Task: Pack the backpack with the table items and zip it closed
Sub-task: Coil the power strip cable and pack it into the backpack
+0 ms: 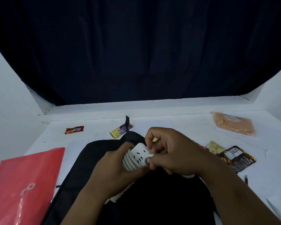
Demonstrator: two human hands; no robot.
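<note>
White tabletop [193,125], lightly scuffed, runs back to a low white ledge [136,105]. Dark navy curtain [136,51] hangs in folds behind, filling the upper view. Plain white walls [5,95] flank both sides. Lighting dim, cool.

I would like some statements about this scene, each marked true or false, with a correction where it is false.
1. Both hands hold the white power strip above the black backpack. True.
2. The white cable is wound around the power strip. True.
3. The red envelope folder lies on the right side of the table. False: it lies on the left, beside the backpack.
4. The left hand is resting flat on the table. False: it grips the power strip, as the right hand does.
5. Several snack packets, such as the dark one on the right, lie outside the backpack. True.
</note>
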